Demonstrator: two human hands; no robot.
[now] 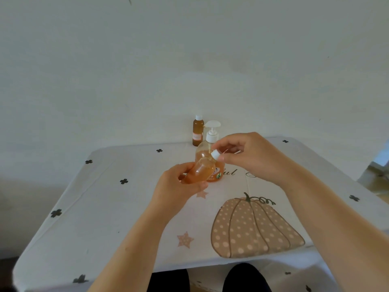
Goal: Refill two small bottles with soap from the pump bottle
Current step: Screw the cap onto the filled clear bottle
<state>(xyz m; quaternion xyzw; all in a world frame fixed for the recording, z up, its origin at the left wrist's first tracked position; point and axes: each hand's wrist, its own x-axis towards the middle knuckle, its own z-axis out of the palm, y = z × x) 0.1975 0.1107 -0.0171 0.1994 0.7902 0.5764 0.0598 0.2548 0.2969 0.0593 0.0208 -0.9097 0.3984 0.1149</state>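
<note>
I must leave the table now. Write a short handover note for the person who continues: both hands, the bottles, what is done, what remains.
Left hand: holds a small bottle, tilted, above the table.
Right hand: pinches the white cap at that bottle's neck; whether it is tight cannot be told.
Pump bottle: upright behind the hands. Second bottle: upright and capped, beside the pump bottle at the far edge.
Done: the small bottle looks full of amber soap; the second bottle also looks full.
Left: probably tighten the cap and set the small bottle down.
</note>
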